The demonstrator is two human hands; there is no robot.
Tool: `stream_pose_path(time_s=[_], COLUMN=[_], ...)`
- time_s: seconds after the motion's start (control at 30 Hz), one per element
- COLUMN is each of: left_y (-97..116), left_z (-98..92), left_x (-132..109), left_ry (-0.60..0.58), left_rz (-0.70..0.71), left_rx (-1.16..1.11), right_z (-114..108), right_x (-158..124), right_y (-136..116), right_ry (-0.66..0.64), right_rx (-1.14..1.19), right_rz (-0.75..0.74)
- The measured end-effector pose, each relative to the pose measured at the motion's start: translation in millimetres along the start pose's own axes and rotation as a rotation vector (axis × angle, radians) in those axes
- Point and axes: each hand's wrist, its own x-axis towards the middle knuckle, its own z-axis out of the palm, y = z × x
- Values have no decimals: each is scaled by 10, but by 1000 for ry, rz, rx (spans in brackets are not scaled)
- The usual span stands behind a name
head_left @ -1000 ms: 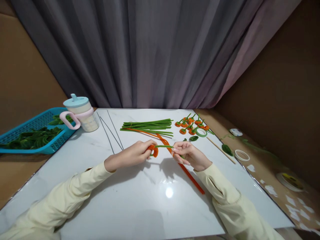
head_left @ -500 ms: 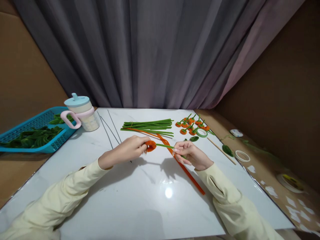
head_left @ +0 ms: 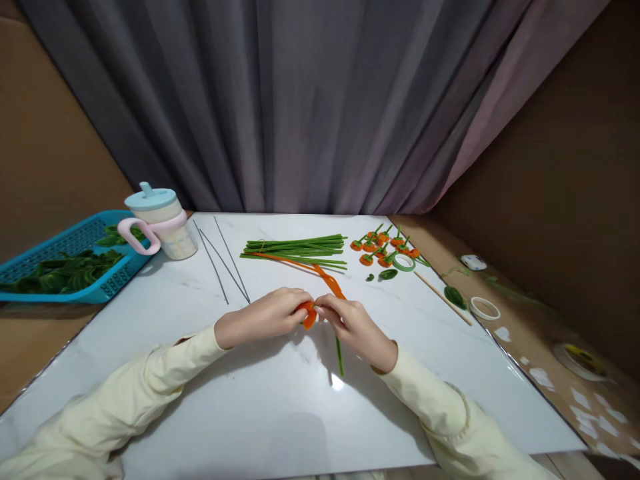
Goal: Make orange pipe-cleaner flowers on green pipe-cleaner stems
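Blue basket (head_left: 114, 285) holds green curled pieces (head_left: 67, 273) | lidded cup (head_left: 179, 241) beside basket, contents unclear | orange fuzzy piece (head_left: 310, 317) well right of basket, pinched in your left hand (head_left: 270, 313) | your right hand (head_left: 359, 327) pinches green stem (head_left: 340, 359) at its edge, loose end hanging below

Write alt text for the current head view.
The left hand holds a small orange piece; the right hand pinches beside it, a green strip hanging from its grasp. Beyond, on the white table, lie green stems and orange flower shapes.
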Motion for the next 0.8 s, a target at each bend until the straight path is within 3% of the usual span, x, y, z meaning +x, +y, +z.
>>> stream_pose_path(time_s=[0.27, 0.47, 0.8], left_y=[-15, -15, -71], left_z=[10, -38, -49], left_x=[-19, -35, -47], left_ry=[-104, -54, -38], left_rz=[0, -13, -72], left_rx=[194, 281, 142], right_z=[17, -2, -36], right_x=[-23, -24, -18], right_y=[124, 136, 115], right_ry=[-25, 31, 14], right_rx=[-156, -180, -111], right_rz=[-71, -47, -5])
